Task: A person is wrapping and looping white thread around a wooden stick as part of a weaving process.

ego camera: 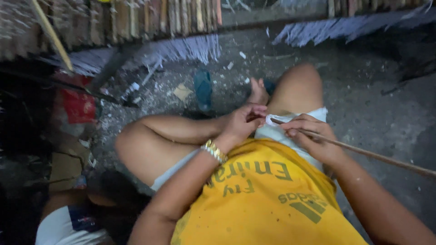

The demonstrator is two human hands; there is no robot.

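I sit on the ground with knees apart, in a yellow shirt (268,199) and white shorts. My right hand (309,136) grips a long thin wooden stick (377,156) that runs off to the lower right. My left hand (243,120), a gold bracelet (214,151) on its wrist, pinches a small white strip (272,120) at the stick's near tip. Both hands meet just above my lap.
A blue sandal (203,88) lies on the littered concrete floor (363,100) ahead. Bundles of sticks (181,47) with whitish fringed ends lean along the back. A red object (79,106) sits at left. Another person's head and shoulder (86,213) show at lower left.
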